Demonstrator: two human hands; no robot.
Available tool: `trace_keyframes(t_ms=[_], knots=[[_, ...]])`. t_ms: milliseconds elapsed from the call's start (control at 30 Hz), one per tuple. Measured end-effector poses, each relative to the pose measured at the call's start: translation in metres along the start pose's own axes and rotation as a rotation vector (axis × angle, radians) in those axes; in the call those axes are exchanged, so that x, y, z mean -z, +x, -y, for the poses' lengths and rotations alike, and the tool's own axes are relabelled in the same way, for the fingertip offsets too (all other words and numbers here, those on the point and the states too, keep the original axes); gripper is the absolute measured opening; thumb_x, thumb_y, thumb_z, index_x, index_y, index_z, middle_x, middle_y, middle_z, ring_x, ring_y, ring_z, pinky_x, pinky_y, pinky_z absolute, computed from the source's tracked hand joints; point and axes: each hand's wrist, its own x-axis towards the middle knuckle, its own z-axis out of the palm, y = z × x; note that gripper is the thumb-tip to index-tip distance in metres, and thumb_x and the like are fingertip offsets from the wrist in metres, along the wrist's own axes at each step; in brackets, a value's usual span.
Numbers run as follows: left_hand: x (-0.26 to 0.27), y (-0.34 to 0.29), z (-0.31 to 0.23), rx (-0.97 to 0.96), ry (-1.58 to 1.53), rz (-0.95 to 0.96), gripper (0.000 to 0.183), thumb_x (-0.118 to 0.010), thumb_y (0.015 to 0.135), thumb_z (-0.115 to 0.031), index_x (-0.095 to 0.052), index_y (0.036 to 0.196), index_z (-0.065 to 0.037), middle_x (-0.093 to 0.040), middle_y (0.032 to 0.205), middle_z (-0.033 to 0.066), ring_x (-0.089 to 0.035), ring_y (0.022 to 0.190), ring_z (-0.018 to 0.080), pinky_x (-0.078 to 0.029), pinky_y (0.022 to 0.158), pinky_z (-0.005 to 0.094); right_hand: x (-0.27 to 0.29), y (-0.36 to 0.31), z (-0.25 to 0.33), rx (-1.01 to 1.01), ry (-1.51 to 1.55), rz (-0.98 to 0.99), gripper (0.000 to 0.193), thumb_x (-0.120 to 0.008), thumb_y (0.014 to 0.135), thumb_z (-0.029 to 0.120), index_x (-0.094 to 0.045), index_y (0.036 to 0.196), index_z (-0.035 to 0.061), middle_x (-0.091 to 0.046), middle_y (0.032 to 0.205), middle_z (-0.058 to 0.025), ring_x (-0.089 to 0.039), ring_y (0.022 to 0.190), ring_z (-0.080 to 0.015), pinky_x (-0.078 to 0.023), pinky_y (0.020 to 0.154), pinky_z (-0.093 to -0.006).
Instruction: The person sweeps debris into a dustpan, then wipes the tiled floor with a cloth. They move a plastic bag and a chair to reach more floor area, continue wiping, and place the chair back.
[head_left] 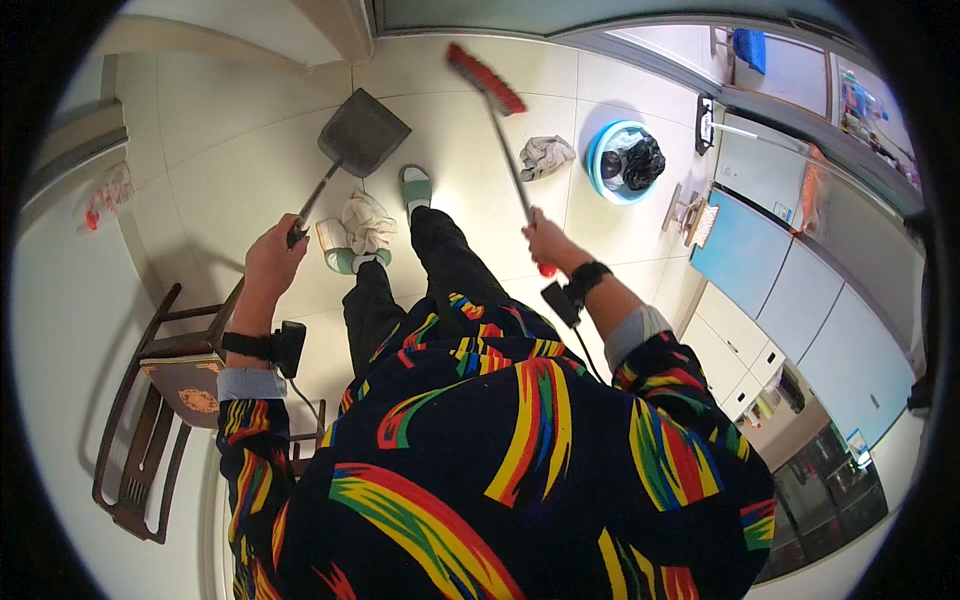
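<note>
Beneath both hands, a cream tiled floor [470,190] spans the room. Well to the right of the right hand [548,242] runs a bank of pale-blue cabinet doors [745,240]; behind the left hand [275,258], off to its left, stands a dark wooden chair [190,385]. Ahead and right of the right hand, a blue tub [594,168] holds a black plastic bag [645,163]. The left hand is wrapped around the handle of a grey dustpan [365,132], its pan ahead and rightward. The right hand's fingers curl round a red-bristled broom [486,80], its head ahead and leftward. Between broom and tub lies a crumpled greyish cloth [546,157]; right of the left hand, a cream cloth [368,222] lies against a green slipper [342,262].
</note>
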Motion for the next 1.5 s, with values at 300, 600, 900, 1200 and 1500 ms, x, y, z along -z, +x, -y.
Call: trace_keyframes(t_ms=[300, 600, 900, 1200, 1500], knots=[[0.009, -0.003, 0.008, -0.025, 0.071, -0.025, 0.027, -0.061, 0.085, -0.021, -0.053, 0.109, -0.011, -0.064, 0.086, 0.0115, -0.063, 0.079, 0.0314, -0.048, 0.068, 0.0408, 0.025, -0.085, -0.075, 0.008, -0.312, 0.078, 0.045, -0.049, 0.091, 0.019, -0.035, 0.133, 0.0131, -0.064, 0.085, -0.0244, -0.062, 0.081, -0.0424, -0.049, 0.070, -0.0511], [0.004, -0.025, 0.025, -0.045, -0.002, -0.071, 0.031, -0.061, 0.084, -0.020, -0.055, 0.112, -0.009, -0.065, 0.091, 0.0123, -0.063, 0.082, 0.0316, -0.049, 0.072, 0.0403, 0.105, -0.140, -0.062, -0.097, -0.194, 0.122, 0.040, -0.052, 0.092, 0.022, -0.047, 0.131, 0.0132, -0.062, 0.080, -0.0154, -0.061, 0.067, -0.0268, -0.050, 0.059, -0.0403], [-0.009, 0.039, -0.014, -0.163, -0.053, -0.152, 0.034, -0.060, 0.085, -0.028, -0.054, 0.111, -0.007, -0.065, 0.091, 0.0157, -0.063, 0.085, 0.0354, -0.049, 0.072, 0.0438, 0.125, -0.123, 0.104, -0.205, 0.875, 0.203, 0.024, -0.045, 0.096, 0.019, -0.046, 0.116, 0.0058, -0.055, 0.076, -0.0054, -0.052, 0.056, -0.0112, -0.046, 0.050, -0.0242], [-0.090, 0.075, -0.086, 0.054, -1.246, 0.144, 0.037, -0.062, 0.087, -0.015, -0.051, 0.121, -0.007, -0.062, 0.082, 0.0104, -0.064, 0.062, 0.0184, -0.050, 0.053, 0.0306, 0.165, -0.041, 0.215, 0.296, 0.565, 0.428, 0.018, -0.056, 0.092, 0.017, -0.051, 0.100, 0.0015, -0.059, 0.084, -0.0088, -0.059, 0.074, -0.0120, -0.051, 0.060, -0.0225], [-0.115, 0.084, -0.191, 0.137, -2.119, 0.300, 0.034, -0.054, 0.094, -0.011, -0.034, 0.120, -0.013, -0.055, 0.104, 0.0082, -0.062, 0.096, 0.0257, -0.050, 0.089, 0.0458, 0.153, -0.015, 0.294, -0.042, 1.027, 0.697, 0.018, -0.058, 0.091, 0.015, -0.053, 0.102, 0.0013, -0.057, 0.090, -0.0104, -0.060, 0.080, -0.0183, -0.054, 0.066, -0.0264]])
